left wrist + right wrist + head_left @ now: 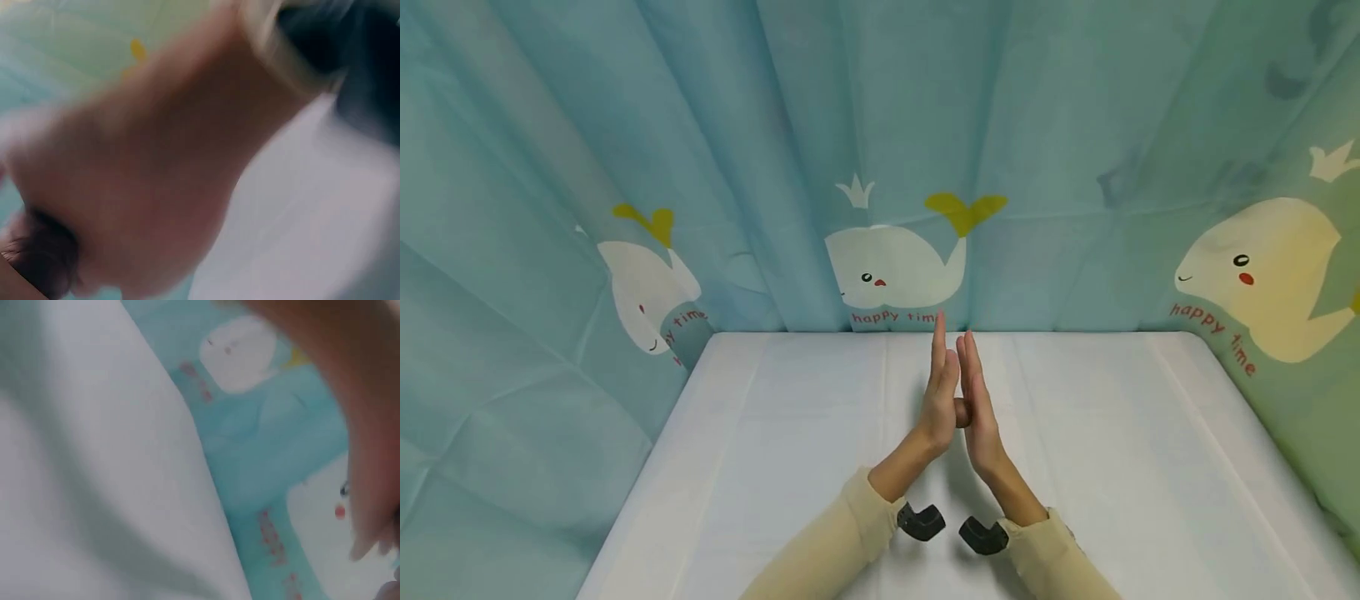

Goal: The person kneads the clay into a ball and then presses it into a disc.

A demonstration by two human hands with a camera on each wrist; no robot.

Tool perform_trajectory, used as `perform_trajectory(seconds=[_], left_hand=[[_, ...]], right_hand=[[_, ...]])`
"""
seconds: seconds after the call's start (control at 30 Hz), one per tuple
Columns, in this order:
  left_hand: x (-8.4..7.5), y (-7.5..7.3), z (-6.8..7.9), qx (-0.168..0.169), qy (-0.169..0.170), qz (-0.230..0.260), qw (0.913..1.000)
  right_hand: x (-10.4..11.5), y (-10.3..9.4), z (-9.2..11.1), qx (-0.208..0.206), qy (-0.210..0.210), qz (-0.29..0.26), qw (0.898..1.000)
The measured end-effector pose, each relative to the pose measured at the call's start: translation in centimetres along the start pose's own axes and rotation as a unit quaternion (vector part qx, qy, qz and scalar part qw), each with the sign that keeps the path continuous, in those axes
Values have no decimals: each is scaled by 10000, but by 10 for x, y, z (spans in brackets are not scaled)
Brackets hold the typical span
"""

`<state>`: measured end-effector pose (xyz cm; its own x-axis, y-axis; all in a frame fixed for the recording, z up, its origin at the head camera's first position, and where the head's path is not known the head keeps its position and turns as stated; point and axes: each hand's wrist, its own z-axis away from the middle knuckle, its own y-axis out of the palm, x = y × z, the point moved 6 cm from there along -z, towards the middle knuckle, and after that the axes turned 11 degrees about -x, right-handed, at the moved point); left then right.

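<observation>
A small brown ball [962, 413] sits between the two palms above the white table. My left hand [938, 407] presses on it from the left, its fingers straight and pointing away from me. From the right, my right hand [981, 421] presses with straight fingers too. The left wrist view shows the ball [49, 255] dark and round against the palm of the left hand [137, 194]; its surface is partly in shadow and its exact kind cannot be made out. Only part of the right hand [375, 469] enters the right wrist view, blurred at the right edge.
A white-covered table [805, 400] lies beneath the hands. Behind and beside it hangs a blue-green curtain [737, 125] printed with whales. Black wrist mounts [921, 522] stick out near both cream sleeves [827, 542], close to each other.
</observation>
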<state>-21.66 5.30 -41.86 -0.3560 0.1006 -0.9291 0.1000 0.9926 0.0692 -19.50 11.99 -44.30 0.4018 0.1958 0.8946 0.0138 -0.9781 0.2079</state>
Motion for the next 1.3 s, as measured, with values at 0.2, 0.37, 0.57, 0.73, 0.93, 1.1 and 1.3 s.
perform_trajectory(seconds=[0.2, 0.37, 0.57, 0.73, 0.93, 1.1, 1.3], left_hand=[[15, -9, -7, -19, 94, -519, 9986], [18, 2, 12, 208, 28, -276, 9994], [-1, 5, 15, 247, 47, 416, 9988], [-3, -1, -2, 102, 113, 348, 9993], [17, -2, -1, 50, -194, 29, 9998], [12, 8, 19, 323, -294, 332, 9985], [-13, 6, 15, 319, 22, 710, 9970]], right_hand=[[15, 10, 1, 100, -258, 118, 9995], [14, -4, -20, -144, -16, 232, 9996], [-7, -12, -20, -262, 313, 183, 9990], [-5, 1, 1, -127, -12, -4, 9999], [17, 7, 1, -242, -464, 318, 9981], [14, -11, -27, -366, -330, 173, 9986], [-8, -13, -22, -105, -41, 146, 9998]])
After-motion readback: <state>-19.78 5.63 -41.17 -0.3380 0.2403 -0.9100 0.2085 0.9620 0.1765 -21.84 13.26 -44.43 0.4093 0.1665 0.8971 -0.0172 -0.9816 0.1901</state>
